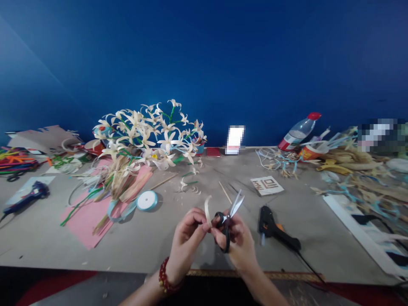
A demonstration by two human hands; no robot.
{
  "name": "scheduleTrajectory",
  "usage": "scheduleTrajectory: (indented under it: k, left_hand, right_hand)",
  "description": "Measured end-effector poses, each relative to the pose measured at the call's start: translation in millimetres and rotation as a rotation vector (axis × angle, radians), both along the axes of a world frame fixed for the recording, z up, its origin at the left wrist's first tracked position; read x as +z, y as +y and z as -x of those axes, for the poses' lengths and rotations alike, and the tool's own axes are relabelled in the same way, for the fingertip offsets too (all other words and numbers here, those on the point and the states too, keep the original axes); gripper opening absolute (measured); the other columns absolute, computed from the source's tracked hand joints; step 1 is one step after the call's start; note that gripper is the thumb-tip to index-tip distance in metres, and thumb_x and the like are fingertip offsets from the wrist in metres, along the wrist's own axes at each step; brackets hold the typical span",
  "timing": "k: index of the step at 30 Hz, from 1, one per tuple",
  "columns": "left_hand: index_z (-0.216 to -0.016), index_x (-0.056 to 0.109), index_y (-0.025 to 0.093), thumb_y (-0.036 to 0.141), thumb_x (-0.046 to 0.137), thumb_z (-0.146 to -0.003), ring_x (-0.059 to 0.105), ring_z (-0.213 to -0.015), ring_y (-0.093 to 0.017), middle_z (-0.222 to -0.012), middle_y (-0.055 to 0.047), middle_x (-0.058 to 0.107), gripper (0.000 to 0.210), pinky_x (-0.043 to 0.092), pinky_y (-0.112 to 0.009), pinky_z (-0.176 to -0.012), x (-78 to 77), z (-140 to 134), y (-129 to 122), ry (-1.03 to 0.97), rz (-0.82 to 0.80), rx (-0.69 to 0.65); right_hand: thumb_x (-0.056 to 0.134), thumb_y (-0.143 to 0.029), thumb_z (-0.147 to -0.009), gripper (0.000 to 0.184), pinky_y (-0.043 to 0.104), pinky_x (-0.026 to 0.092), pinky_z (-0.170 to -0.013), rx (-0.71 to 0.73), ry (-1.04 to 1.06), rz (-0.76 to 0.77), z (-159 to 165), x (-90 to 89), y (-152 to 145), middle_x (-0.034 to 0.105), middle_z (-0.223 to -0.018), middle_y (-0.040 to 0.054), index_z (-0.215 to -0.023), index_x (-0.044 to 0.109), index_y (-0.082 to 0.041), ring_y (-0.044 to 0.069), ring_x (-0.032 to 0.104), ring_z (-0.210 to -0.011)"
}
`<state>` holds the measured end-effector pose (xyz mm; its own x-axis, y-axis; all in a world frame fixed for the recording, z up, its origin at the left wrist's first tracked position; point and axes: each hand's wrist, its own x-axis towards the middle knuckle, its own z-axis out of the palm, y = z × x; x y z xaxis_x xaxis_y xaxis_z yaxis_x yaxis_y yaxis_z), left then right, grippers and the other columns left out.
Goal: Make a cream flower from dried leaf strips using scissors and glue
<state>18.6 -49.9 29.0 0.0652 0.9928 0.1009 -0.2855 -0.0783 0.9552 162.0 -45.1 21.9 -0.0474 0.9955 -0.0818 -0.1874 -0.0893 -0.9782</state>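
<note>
Between the thumb and fingers of my left hand (pixel 192 231) is a pale, curved strip (pixel 207 210), its free end pointing up. A red bead bracelet (pixel 164 276) circles my left wrist. My right hand (pixel 239 240) is closed around black-handled scissors (pixel 235 206), the blades parted and pointing up and away from me. My right fingertips come close to the base of the strip; whether they also pinch it I cannot tell. Both hands are above the front middle of the grey table (pixel 146 242).
Many pale flowers on green stems (pixel 153 131) stand back left, near a blue ribbon roll (pixel 147 200) and pink paper (pixel 86 225). Right lie a black glue gun (pixel 276 229), a patterned card (pixel 267 185), a bottle (pixel 298 132) and a white power strip (pixel 353 238). A blue glue gun (pixel 27 197) lies far left.
</note>
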Motion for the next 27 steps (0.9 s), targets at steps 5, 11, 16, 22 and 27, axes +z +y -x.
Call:
scheduleTrajectory:
  k: [5, 11, 16, 22, 27]
  left_hand:
    - [-0.081, 0.064, 0.018, 0.022, 0.061, -0.092, 0.056, -0.086, -0.020, -0.087, -0.006, 0.060, 0.012, 0.043, -0.030, -0.081, 5.8, 6, -1, 0.083, -0.087, 0.065]
    - [-0.081, 0.068, 0.019, 0.019, 0.060, -0.091, 0.061, -0.092, -0.024, -0.093, -0.010, 0.066, 0.013, 0.046, -0.035, -0.084, 13.8, 15, 3, 0.184, -0.187, 0.123]
    - [-0.079, 0.065, 0.020, 0.016, 0.059, -0.090, 0.063, -0.088, -0.024, -0.095, -0.011, 0.069, 0.013, 0.047, -0.035, -0.081, 14.6, 17, 6, 0.255, -0.228, 0.146]
    - [-0.076, 0.062, 0.020, 0.015, 0.057, -0.089, 0.063, -0.080, -0.023, -0.083, -0.009, 0.067, 0.015, 0.048, -0.033, -0.076, 19.5, 16, 7, 0.301, -0.256, 0.081]
    - [-0.074, 0.062, 0.019, 0.017, 0.059, -0.088, 0.063, -0.080, -0.023, -0.078, -0.009, 0.067, 0.015, 0.048, -0.033, -0.075, 18.9, 13, 6, 0.278, -0.225, 0.089]
  right_hand:
    - [0.086, -0.039, -0.067, 0.039, 0.021, 0.043, -0.059, 0.163, -0.073, 0.066, -9, 2.0, -7, 0.060, -0.071, -0.0033, -0.079, 0.054, -0.020, 0.011, 0.052, -0.062]
    - [0.075, -0.065, -0.070, 0.052, 0.021, 0.034, -0.051, 0.408, -0.109, 0.148, -28, -16.2, -26, 0.045, -0.063, -0.0064, -0.077, 0.047, -0.022, 0.010, 0.039, -0.055]
    - [0.070, -0.072, -0.070, 0.057, 0.021, 0.033, -0.050, 0.470, -0.104, 0.228, -28, -13.3, -31, 0.046, -0.060, -0.0080, -0.078, 0.043, -0.023, 0.008, 0.040, -0.049]
    - [0.071, -0.075, -0.067, 0.060, 0.021, 0.033, -0.049, 0.442, -0.044, 0.224, -23, -8.2, -28, 0.047, -0.059, -0.0078, -0.078, 0.044, -0.023, 0.008, 0.039, -0.047]
    - [0.072, -0.077, -0.066, 0.062, 0.020, 0.034, -0.048, 0.447, -0.015, 0.219, -19, -5.6, -25, 0.047, -0.060, -0.0072, -0.076, 0.043, -0.022, 0.007, 0.040, -0.047]
